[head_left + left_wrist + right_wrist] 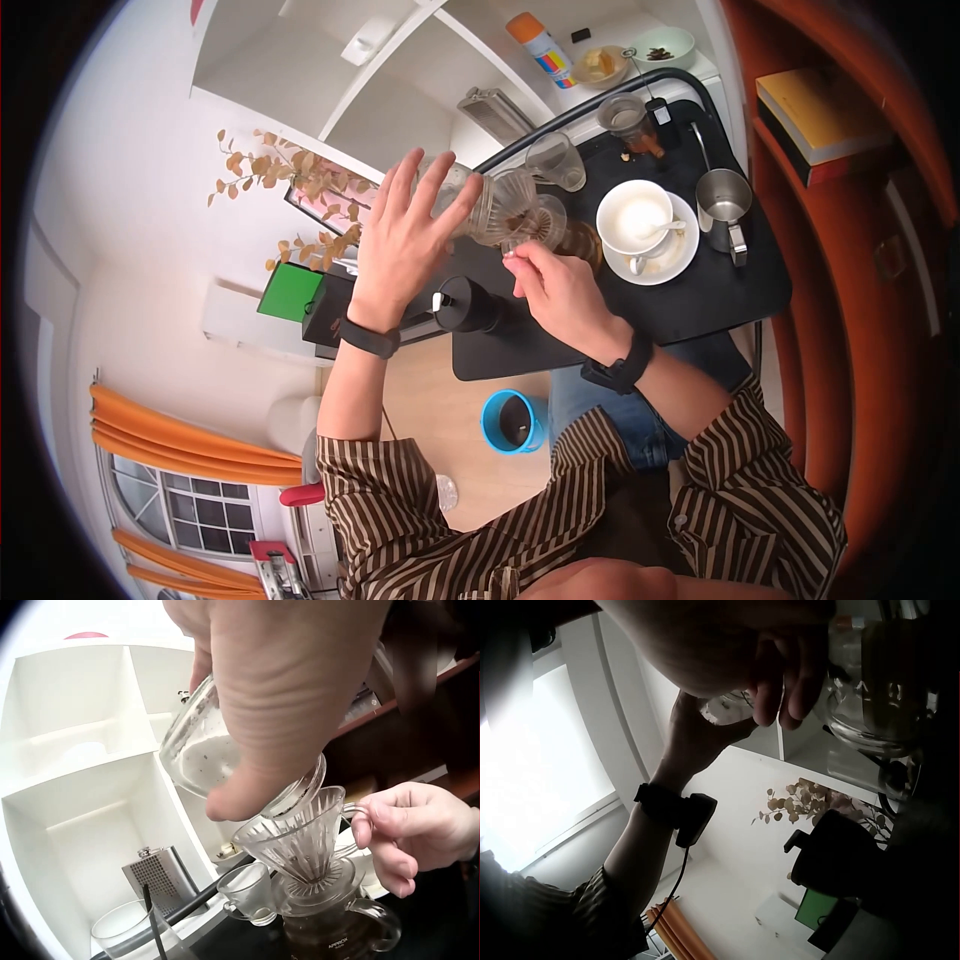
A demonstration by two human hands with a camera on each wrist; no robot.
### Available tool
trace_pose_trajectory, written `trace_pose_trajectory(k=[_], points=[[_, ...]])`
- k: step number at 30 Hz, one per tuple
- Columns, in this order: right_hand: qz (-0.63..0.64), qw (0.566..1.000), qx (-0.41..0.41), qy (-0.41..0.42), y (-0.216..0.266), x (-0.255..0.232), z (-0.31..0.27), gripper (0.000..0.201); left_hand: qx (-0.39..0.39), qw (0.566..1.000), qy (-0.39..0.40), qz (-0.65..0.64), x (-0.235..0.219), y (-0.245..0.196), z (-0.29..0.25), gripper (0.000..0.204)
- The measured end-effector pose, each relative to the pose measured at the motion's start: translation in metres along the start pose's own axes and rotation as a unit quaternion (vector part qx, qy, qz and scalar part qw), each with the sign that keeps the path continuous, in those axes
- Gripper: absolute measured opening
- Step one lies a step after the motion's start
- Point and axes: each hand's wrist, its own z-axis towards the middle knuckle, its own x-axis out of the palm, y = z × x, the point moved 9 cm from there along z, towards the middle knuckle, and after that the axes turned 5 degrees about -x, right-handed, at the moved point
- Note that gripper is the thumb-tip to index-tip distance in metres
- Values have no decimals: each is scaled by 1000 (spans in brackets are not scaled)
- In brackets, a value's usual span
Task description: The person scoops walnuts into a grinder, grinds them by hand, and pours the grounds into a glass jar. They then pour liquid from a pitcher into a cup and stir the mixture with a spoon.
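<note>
Tilted over the ribbed glass coffee dripper [296, 840] is a clear glass vessel [202, 754] with dark specks inside. My left hand [405, 240] grips this vessel, its thumb along the near side in the left wrist view. The dripper stands on a glass carafe [330, 930] that holds dark liquid. My right hand [570, 300] pinches the dripper's handle between thumb and fingers. In the left wrist view the vessel's rim overlaps the dripper's upper edge. A small glass cup [251, 892] stands beside the carafe.
On the black tray table [700, 310] are a white cup [635, 210] on a saucer, a metal pitcher [723, 195] and a black hand grinder [465, 305]. White shelves [390, 90] rise behind it. On the floor sits a blue bin [490, 425].
</note>
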Motion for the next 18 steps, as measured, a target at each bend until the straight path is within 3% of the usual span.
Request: trace_pose_trajectory(k=[5,11,15,18], points=[[19,1000,11,10,-4,-2,0,14,73,996,15,39,12,-17,8,67],[9,999,23,24,-6,-5,1,13,20,998,-3,65,6,-4,14,67],[-10,1000,4,11,-10,-3,0,12,75,996,30,42,18,-18,10,66],[-17,1000,-3,4,-9,-4,1,12,26,997,3,69,7,-4,12,66]])
